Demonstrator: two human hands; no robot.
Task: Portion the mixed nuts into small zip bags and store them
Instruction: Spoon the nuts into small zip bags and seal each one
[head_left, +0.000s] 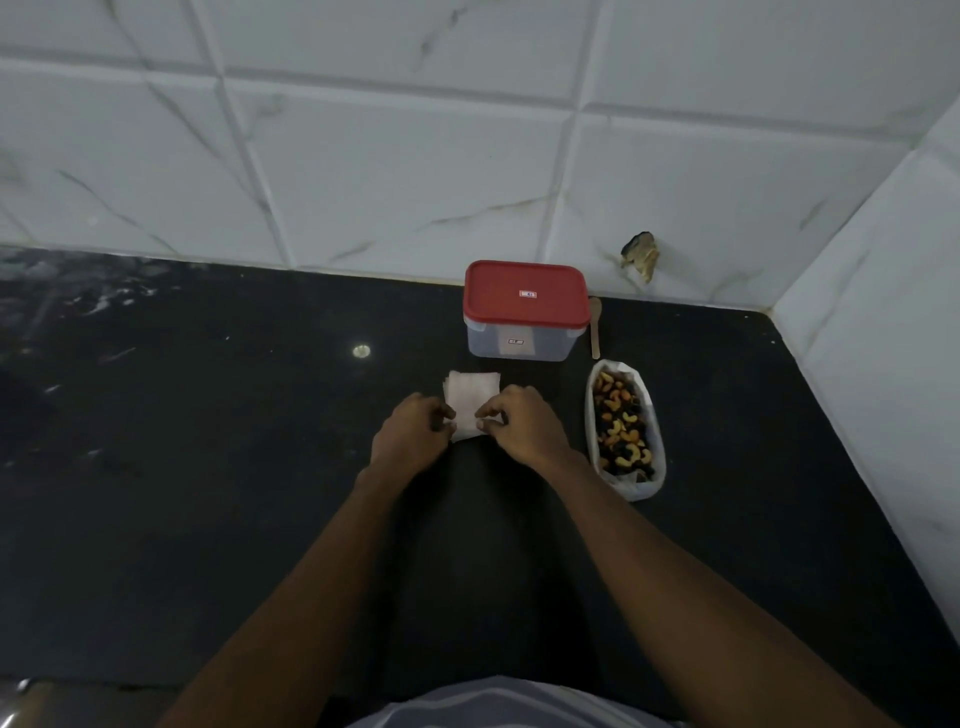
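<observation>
Black counter (208, 467) bears red-lidded box (524, 312), nut-filled bag (631, 488); left hand (410, 434), right hand (522, 423) pinch zip bags (472, 395)

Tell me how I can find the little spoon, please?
Look at the black counter near the corner of the white tiled wall, and find the box with the red lid. The spoon lies just right of it, beyond the bag of nuts. It is the only thin, pale wooden thing there.
</observation>
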